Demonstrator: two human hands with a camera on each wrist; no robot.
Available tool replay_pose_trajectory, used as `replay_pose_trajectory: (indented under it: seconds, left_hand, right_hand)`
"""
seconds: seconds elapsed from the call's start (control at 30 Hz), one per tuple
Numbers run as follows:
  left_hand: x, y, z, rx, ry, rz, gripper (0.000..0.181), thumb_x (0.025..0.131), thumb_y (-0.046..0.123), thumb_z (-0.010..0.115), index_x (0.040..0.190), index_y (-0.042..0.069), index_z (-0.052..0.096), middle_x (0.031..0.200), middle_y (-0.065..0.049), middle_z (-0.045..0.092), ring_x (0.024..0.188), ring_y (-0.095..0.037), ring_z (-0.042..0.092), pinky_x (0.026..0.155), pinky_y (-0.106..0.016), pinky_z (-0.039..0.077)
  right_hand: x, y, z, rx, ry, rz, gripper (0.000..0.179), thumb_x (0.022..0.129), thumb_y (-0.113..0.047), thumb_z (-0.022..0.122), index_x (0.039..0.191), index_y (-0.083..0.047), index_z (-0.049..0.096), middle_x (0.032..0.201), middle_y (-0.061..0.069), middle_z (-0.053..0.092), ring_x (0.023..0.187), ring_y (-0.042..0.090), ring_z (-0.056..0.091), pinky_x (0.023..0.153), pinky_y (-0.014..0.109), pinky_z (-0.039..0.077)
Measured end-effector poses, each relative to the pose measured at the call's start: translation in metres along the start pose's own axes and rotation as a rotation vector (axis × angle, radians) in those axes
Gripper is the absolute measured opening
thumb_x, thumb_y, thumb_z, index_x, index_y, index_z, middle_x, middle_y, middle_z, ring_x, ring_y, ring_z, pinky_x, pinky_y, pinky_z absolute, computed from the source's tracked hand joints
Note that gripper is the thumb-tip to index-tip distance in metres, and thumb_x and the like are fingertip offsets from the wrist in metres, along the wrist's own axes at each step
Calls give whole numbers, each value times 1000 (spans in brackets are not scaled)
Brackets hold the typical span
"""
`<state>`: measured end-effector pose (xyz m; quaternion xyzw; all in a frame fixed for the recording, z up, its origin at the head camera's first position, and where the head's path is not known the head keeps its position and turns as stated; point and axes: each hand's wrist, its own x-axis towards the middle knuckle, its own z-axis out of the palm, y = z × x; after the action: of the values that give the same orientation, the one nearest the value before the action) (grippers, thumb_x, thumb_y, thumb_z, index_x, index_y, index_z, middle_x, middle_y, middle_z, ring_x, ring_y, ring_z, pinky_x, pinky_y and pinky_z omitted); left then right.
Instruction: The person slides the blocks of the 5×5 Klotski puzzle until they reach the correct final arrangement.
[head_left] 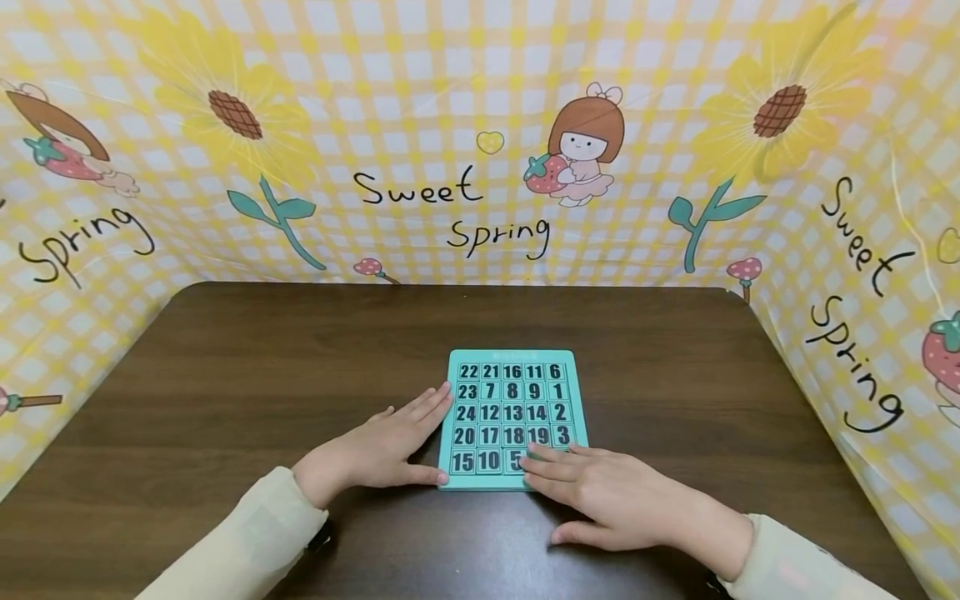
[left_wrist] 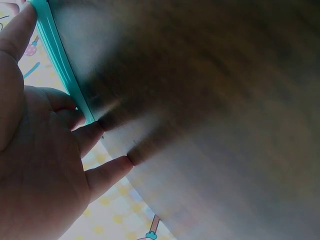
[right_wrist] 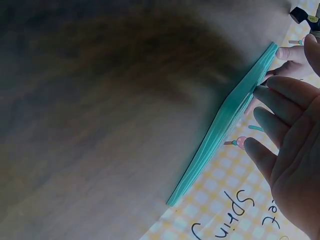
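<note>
The teal number puzzle (head_left: 513, 413) lies on the brown table (head_left: 300, 358) between the left hand (head_left: 384, 447), spread open along its left edge, and the right hand (head_left: 611, 493), fingers straight out over its lower-right corner. Neither's actually gripping it.

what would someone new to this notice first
The turquoise number puzzle probably draws the eye first, lying on the dark brown table, with left fingers at its left edge and right fingers over its lower right corner. Behind it rises a yellow checked cloth printed with big sunflowers.
</note>
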<state>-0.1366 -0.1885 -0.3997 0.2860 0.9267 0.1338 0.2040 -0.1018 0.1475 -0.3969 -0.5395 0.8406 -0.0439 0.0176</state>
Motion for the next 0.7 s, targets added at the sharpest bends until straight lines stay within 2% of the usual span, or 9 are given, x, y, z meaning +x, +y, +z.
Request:
replay_pose_trajectory:
  seconds: [0.43,0.7]
  left_hand:
    - [0,0,0,-6,-2,-2,102,89,64,60,161,14,7,169,-1,-1,156,-26,8,112,-71,24]
    - [0,1,-1,-12,-3,-4,102,90,64,59,161,14,7,169,-1,-1,156,-27,8,112,-71,23]
  right_hand:
    - [-19,5,1,-31,42,0,61,99,-52,52,144,-10,54,153,5,49,143,23,45,104,47,48]
    - [-25,6,-2,-36,40,11,60,100,-51,52,143,-10,55,152,5,50,142,23,46,103,49,48]
